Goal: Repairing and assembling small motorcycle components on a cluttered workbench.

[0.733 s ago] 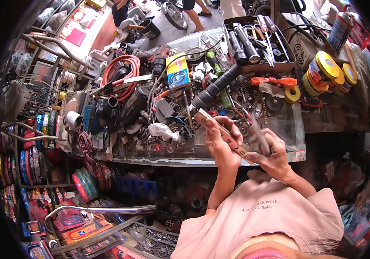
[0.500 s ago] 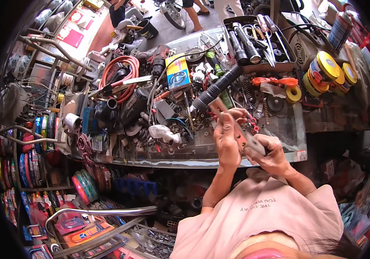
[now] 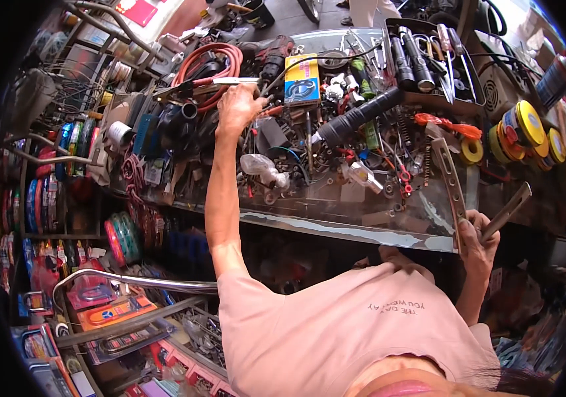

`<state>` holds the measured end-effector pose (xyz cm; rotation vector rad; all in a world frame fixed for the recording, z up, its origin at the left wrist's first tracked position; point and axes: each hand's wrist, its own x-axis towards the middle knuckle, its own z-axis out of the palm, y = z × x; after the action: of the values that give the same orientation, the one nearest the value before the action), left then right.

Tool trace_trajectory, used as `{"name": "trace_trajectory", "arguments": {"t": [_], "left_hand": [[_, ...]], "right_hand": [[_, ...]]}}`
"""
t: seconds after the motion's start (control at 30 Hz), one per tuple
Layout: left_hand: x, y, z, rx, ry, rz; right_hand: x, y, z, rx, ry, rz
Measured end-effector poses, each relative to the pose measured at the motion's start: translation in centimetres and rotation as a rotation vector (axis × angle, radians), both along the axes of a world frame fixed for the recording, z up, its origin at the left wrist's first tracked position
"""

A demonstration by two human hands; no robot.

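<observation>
Presently: left hand (image 3: 238,109) at red-and-silver tool (image 3: 231,80), finger closure hidden, indeterminable. Right hand (image 3: 477,237): fingers pinching two metal strips (image 3: 453,185) near table (image 3: 283,205) corner. Risks: loose pinch, strips slipping; clutter (image 3: 289,142) snagging tool.

Grey strips (image 3: 510,210), red hose (image 3: 236,64), pink shirt (image 3: 323,324)

A: What sort of place is this?
B: A repair workshop and parts shop in one, I'd say.
A: What shows it?
B: A power drill (image 3: 273,61), a metal tray (image 3: 428,100) of screwdrivers (image 3: 446,43) and torches (image 3: 419,66), and loose small parts (image 3: 270,197) crowd the glass counter (image 3: 362,233).
A: And the shop side?
B: Packaged goods (image 3: 116,312) and bright coils (image 3: 122,238), stocked in numbers to the left of the counter.
</observation>
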<state>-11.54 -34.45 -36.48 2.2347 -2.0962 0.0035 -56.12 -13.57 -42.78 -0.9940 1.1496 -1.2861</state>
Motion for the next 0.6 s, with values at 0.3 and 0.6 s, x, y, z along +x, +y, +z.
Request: {"name": "trace_trajectory", "arguments": {"t": [0.3,0.6], "left_hand": [[-0.3,0.9,-1.1,-0.085,-0.257,-0.099],[-0.3,3.4,-2.4,-0.159,-0.388,-0.057]], "right_hand": [[0.5,0.1,-1.4,0.034,0.055,-0.004],[-0.8,0.2,-2.0,0.008,0.095,0.064]]}}
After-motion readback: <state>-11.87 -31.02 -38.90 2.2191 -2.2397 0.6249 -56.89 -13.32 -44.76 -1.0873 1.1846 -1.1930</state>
